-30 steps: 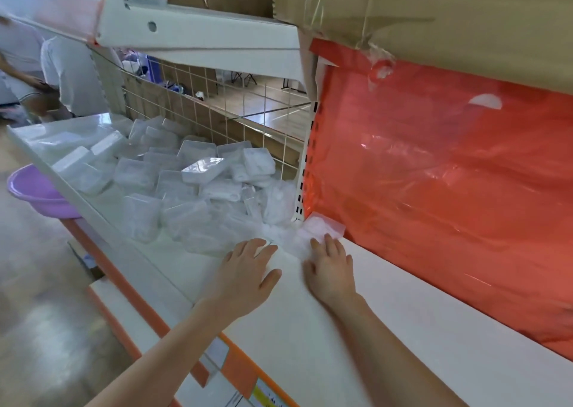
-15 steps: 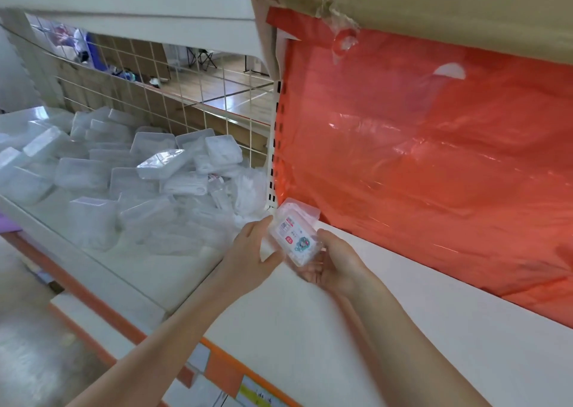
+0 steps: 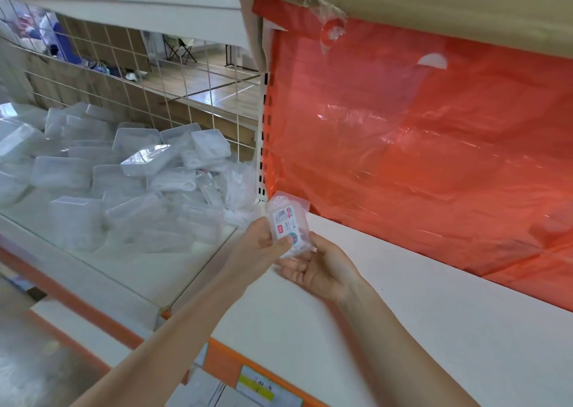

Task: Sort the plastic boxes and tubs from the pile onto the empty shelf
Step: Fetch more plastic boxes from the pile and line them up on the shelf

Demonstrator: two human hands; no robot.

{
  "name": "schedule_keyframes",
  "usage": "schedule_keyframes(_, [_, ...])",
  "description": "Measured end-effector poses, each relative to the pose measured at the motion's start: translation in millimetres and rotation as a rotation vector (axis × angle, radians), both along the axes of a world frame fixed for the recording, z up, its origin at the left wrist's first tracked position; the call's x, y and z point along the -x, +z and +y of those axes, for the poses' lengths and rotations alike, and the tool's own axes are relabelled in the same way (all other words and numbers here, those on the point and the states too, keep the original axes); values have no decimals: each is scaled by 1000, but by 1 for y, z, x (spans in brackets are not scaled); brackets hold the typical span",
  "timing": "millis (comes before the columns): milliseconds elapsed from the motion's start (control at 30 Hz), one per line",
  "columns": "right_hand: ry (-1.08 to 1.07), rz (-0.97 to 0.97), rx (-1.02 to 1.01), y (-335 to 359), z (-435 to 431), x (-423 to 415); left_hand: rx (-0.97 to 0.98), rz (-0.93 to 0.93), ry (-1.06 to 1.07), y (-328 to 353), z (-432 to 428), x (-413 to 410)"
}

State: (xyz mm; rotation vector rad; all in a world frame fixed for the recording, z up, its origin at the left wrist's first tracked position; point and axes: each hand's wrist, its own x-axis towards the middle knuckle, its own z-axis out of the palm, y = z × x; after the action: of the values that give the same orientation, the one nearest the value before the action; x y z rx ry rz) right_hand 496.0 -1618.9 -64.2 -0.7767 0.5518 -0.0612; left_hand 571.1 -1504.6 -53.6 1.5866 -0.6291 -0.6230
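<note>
A small clear plastic box (image 3: pixel 290 228) has a white label printed red and teal; frosted clear plastic tubs (image 3: pixel 124 183) at nine o'clock; translucent red-orange plastic sheet (image 3: pixel 418 158) at two o'clock; plain white shelf board (image 3: pixel 403 313) with an orange front edge

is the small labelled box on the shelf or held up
Held up: the left hand pinches the small labelled box, the right hand grips its other side, clear of the white shelf.

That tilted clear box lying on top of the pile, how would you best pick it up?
Likely from above, pinching its two long edges across the narrow width: the box lies topmost on the pile, flat, shallow and tilted, with nothing covering it.
</note>
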Motion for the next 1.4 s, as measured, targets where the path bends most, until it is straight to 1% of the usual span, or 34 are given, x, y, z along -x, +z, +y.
schedule_keyframes(67, [-3, -37, 14, -4, 4, -1, -57, 6, 9, -4, -1, 1])
schedule_keyframes(167, [38, -15, 49, -8, 5, -3, -147, -67, 49, -6, -2, -3])
schedule_keyframes(200, [51, 0, 61, -7, 5, -3, -186, -116, 62, -7, -1, -6])
schedule_keyframes(267, [70, 42, 140, -5, 5, -3, -293, -274, 73, -8, 2, -11])
schedule_keyframes(300, [55, 72, 223, -4, 3, -4, -351, -372, 67, -9, 5, -15])
schedule_keyframes(367, [-44, 145, 466, -3, -2, -7, -460, -520, 36, -13, 11, -21])
schedule_keyframes(433, [-132, 208, 731, -3, -12, -12, -549, -629, -37, -19, 19, -27])
schedule_keyframes(500, [-117, 259, 1014, -5, -21, -18, -604, -696, -97, -26, 25, -31])
schedule_keyframes(633, [67, 280, 1573, -8, -33, -38, -630, -737, -114, -32, 35, -37])
schedule_keyframes(700, [145, 278, 1747, -11, -37, -53, -627, -782, -105, -31, 39, -38])
schedule_keyframes(800, [283, 379, 1866, -12, -41, -73, -582, -826, -68, -28, 44, -38])
schedule_keyframes(900, [427, 544, 1898, -12, -41, -87, -493, -865, -21, -22, 49, -38])
schedule_keyframes(967, [436, 587, 1925, -14, -39, -91, -445, -887, 3, -20, 51, -39])
schedule_keyframes(1067, [390, 598, 2019, -15, -36, -87, -407, -874, 22, -20, 50, -42])
schedule_keyframes(1167, [439, 558, 1978, -14, -40, -79, -392, -864, 52, -20, 46, -47])
schedule_keyframes(1200, [420, 509, 1893, -12, -42, -76, -383, -868, 63, -19, 44, -49])
schedule_keyframes(1233, [340, 430, 1739, -7, -41, -72, -373, -869, 71, -18, 41, -50])
schedule_keyframes(1267, [203, 346, 1479, 0, -39, -67, -363, -868, 76, -16, 38, -50])
schedule_keyframes(1300, [63, 264, 1134, 8, -36, -61, -347, -869, 82, -14, 34, -50])
schedule_keyframes(1333, [-28, 195, 794, 15, -35, -56, -327, -869, 85, -12, 30, -49])
schedule_keyframes(1367, [-77, 141, 492, 22, -34, -50, -300, -864, 87, -10, 26, -47])
schedule_keyframes(1400, [-96, 90, 287, 24, -34, -44, -271, -852, 92, -7, 22, -45])
